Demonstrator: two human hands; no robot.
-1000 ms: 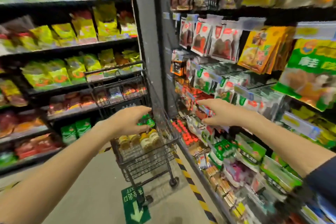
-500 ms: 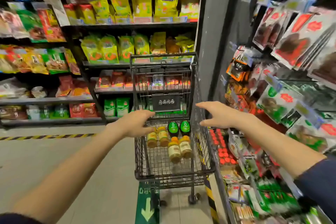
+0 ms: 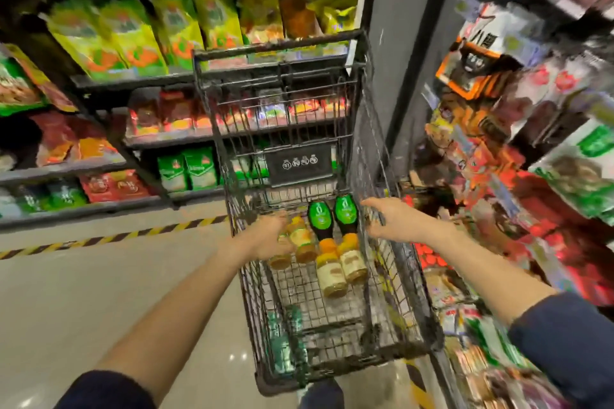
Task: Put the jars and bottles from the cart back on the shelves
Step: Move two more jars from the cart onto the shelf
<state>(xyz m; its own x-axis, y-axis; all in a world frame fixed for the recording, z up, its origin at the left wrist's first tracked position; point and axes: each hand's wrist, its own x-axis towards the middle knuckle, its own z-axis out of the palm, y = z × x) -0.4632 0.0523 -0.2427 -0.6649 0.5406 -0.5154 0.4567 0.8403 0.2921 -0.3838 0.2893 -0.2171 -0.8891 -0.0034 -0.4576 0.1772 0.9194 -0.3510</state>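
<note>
A black wire cart [image 3: 419, 292] stands in front of me. On its floor lie two dark bottles with green labels [image 3: 332, 214], two orange-lidded jars with beige labels [image 3: 342, 271] and two smaller yellow jars [image 3: 299, 239]. My left hand [image 3: 265, 237] is down inside the cart and lies over the leftmost yellow jar, hiding most of it. Blur hides whether the fingers grip that jar. My right hand [image 3: 390, 219] hovers at the cart's right rim with its fingers spread, holding nothing.
Shelves of green and yellow snack bags [image 3: 139, 36] run along the back left. Racks of hanging packets [image 3: 518, 149] crowd close on the right, beside a grey pillar [image 3: 398, 43]. Yellow-black tape [image 3: 116, 237] marks the pale floor at the left.
My view has swung left and down onto the cart. My right hand has come off the right shelf to the cart's rim. My left hand has dropped into the cart onto the jars.
</note>
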